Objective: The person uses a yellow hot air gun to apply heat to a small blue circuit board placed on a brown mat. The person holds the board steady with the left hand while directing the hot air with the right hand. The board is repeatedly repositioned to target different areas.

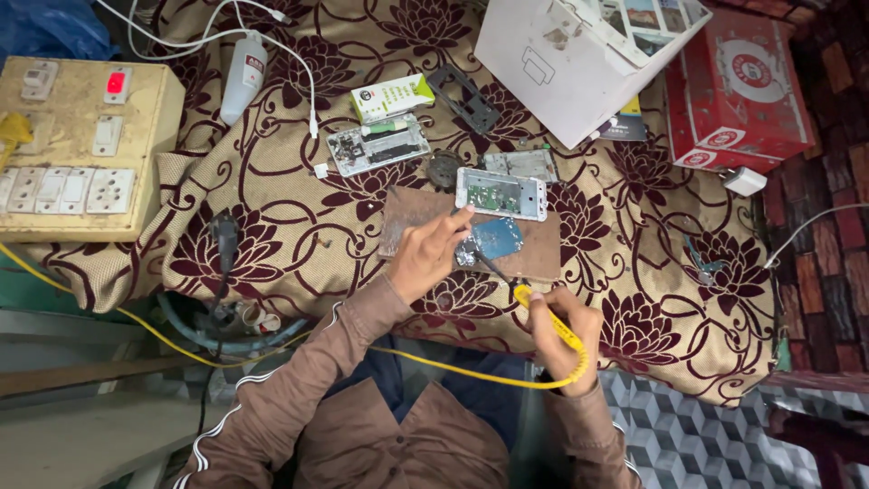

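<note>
Head camera looks straight down: the right hand has its grip closed round a yellow soldering iron, whose dark tip reaches a blue circuit board on a brown wooden board. The left hand pinches down at the blue board's left edge. Just above lies an opened white phone. Open patterned cloth stretches left toward the beige switchboard; the tabletop's near edge runs right by both wrists.
</note>
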